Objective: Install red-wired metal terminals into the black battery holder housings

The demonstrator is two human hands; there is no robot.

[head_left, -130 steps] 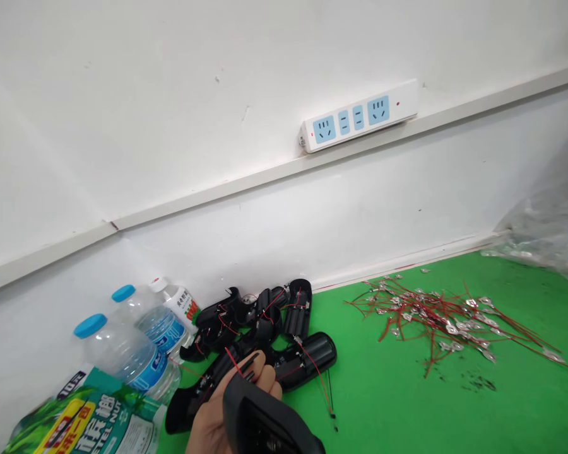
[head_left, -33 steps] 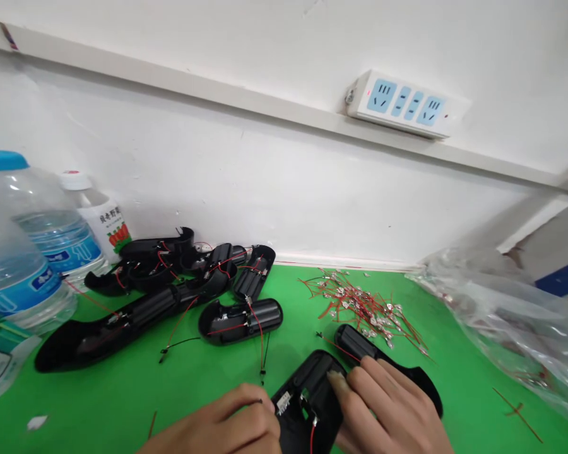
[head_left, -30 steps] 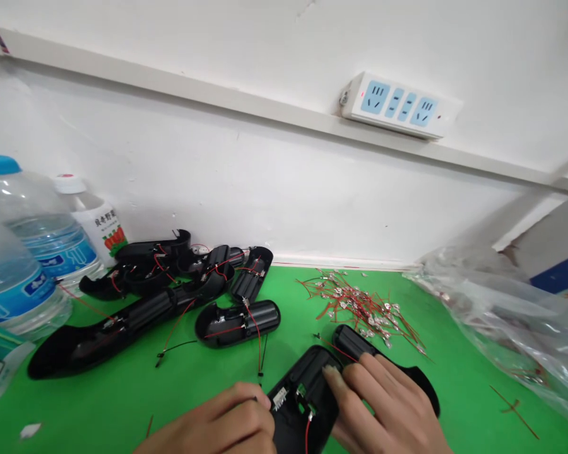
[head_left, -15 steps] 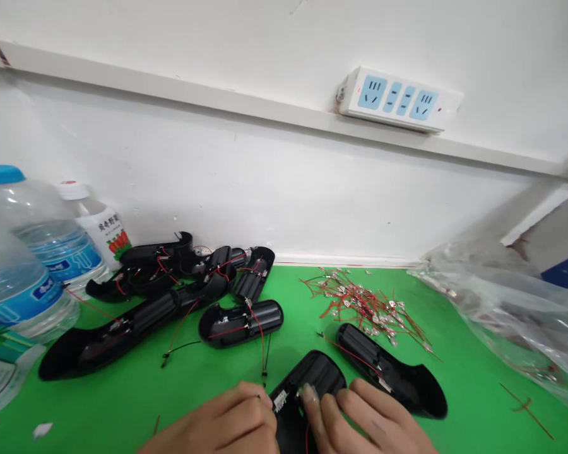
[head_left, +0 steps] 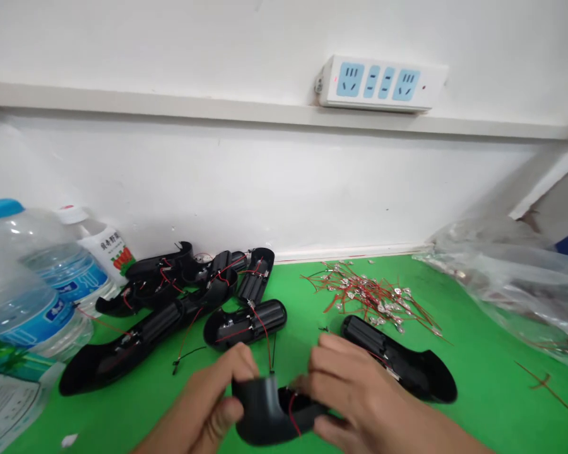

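Across the green tabletop (head_left: 307, 343), clear crumpled plastic bagging (head_left: 511, 277) borders the right edge; the front edge is out of view. Near front centre, the right hand (head_left: 360, 394) and left hand (head_left: 208, 400) grasp opposite ends of a curved black plastic shell (head_left: 260, 416). Steady ends and light fingertips should spare its thin red wire (head_left: 292, 410); sideways room looks tightest rightward, beside another long black shell (head_left: 421, 375).

Left hand (head_left: 213, 403) and right hand (head_left: 355, 391) grip a curved black casing (head_left: 265, 413) with a red wire (head_left: 292, 410). Similar casings (head_left: 146, 328) lie beyond on the green surface (head_left: 483, 384), left of a pile of red wires with metal tabs (head_left: 373, 296); bottles (head_left: 52, 309) stand far left.
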